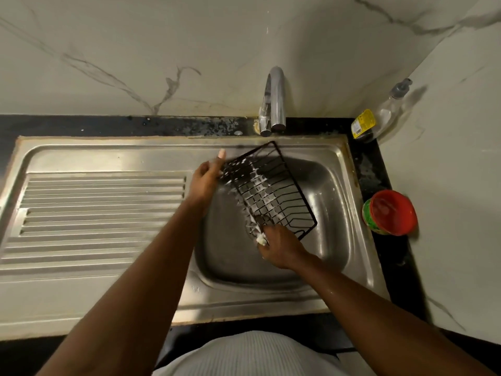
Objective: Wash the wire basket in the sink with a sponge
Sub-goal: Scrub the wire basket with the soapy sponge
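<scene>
A black wire basket (273,189), streaked with white foam, is tilted over the steel sink (333,213). My left hand (207,175) grips its upper left edge, thumb raised. My right hand (282,246) holds a small foamy sponge (261,238) pressed against the basket's lower left corner; the sponge is mostly hidden by my fingers.
A chrome tap (275,99) stands behind the basin, with no water visible. A ribbed steel draining board (95,210) lies to the left. A clear soap bottle (379,118) and a red-lidded tub (390,213) sit on the dark counter at the right.
</scene>
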Available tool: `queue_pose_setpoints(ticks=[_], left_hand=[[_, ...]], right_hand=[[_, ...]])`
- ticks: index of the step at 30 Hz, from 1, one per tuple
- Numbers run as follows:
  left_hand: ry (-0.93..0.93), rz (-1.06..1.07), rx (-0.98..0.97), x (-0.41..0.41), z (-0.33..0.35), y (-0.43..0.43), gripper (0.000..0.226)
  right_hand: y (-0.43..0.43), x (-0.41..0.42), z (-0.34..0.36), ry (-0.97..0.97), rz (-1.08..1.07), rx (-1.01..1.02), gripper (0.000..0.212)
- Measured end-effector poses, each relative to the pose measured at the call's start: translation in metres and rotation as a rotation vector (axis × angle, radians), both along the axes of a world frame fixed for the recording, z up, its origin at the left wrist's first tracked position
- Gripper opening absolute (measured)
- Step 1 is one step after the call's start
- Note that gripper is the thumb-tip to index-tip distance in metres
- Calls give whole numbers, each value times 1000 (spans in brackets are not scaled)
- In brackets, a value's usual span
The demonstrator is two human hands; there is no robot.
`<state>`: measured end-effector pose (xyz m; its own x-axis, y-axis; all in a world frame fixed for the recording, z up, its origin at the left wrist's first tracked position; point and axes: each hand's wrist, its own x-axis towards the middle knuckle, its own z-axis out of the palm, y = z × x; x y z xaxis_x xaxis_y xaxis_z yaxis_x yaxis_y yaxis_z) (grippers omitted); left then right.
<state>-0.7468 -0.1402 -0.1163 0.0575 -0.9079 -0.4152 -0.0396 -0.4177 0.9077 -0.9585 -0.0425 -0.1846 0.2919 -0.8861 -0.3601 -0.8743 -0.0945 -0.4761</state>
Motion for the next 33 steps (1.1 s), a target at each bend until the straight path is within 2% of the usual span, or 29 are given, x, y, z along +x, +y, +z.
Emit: queue_pose_setpoints(ticks=[1, 3, 4, 6, 9, 11, 12, 13, 15, 16, 18, 21, 24, 26, 28, 31, 33], left_hand=[[-14, 6, 1, -5, -4, 9, 59], [10, -44, 136, -19, -17, 31, 109], [43, -47, 204, -26, -20, 41, 121], [86, -32, 136, -37, -20, 48, 107], [109, 91, 40, -47, -17, 42, 67], [109, 189, 27, -45, -9, 36, 34], [100, 201, 30, -41, -7, 34, 26], [94, 198, 35, -37, -7, 32, 26], [116, 169, 67, -27, -13, 29, 47], [133, 160, 73, -23, -19, 27, 59], [153, 131, 74, -16, -33, 25, 65], [174, 112, 58, -17, -18, 29, 69], [221, 104, 82, -18, -9, 30, 76], [241, 101, 83, -17, -10, 27, 75], [228, 91, 74, -18, -10, 25, 67], [246, 72, 58, -20, -21, 24, 59], [260, 94, 63, -20, -26, 25, 61]], right_hand=[[-1, 6, -1, -29, -49, -10, 27], [-2, 19, 3, -57, -102, -53, 25], [-2, 26, 6, -69, -109, -83, 24], [0, 40, 13, -132, -99, -109, 21], [1, 53, 22, -170, -62, -125, 21], [-6, 52, 31, -237, -27, -4, 31], [-12, 50, 38, -282, 0, 111, 35], [-20, 46, 45, -339, 11, 232, 37], [-34, 35, 53, -481, -15, 394, 33], [-39, 29, 52, -532, -49, 421, 26], [-45, 21, 47, -584, -134, 425, 11], [-48, 16, 44, -590, -254, 369, 20], [-47, 21, 43, -536, -335, 141, 26], [-42, 29, 41, -507, -312, 152, 26], [-36, 39, 35, -430, -215, 227, 27], [-38, 49, 33, -188, -9, 163, 31], [-41, 55, 35, -88, 75, 141, 24]])
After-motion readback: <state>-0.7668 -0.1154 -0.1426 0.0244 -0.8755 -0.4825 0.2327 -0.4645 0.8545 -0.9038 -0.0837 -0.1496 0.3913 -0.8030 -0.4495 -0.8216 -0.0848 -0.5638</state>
